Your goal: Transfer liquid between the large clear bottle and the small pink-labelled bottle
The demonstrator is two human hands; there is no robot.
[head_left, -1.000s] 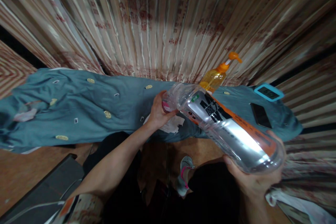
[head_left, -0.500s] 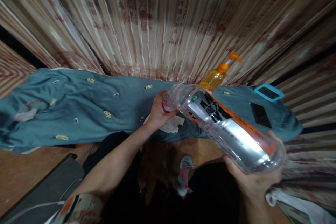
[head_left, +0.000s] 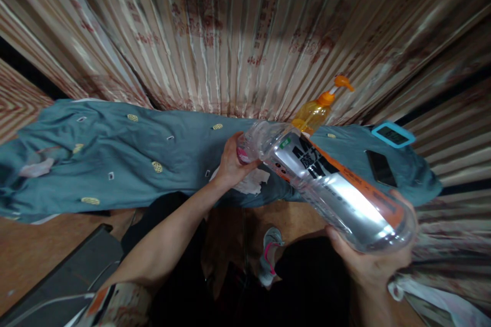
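Observation:
A large clear plastic bottle point(head_left: 330, 179) with a silver, black and orange label is held aslant in front of me, its neck to the upper left. My left hand point(head_left: 232, 166) grips the neck end, where a pink patch shows by the fingers. Around the broad base wraps my right hand point(head_left: 378, 258); some of its fingers are hidden behind the bottle. Beneath my left hand lies a crumpled white tissue point(head_left: 251, 182) on the teal cloth point(head_left: 187, 148). Whether the bottle holds any liquid I cannot tell.
Behind the bottle stands an orange pump bottle point(head_left: 312, 113). A blue-framed digital clock point(head_left: 393, 135) and a dark phone point(head_left: 381, 167) lie to the right. Pleated patterned curtains point(head_left: 238, 41) hang along the back. A dark grey box-like object point(head_left: 72, 271) with cables is at lower left.

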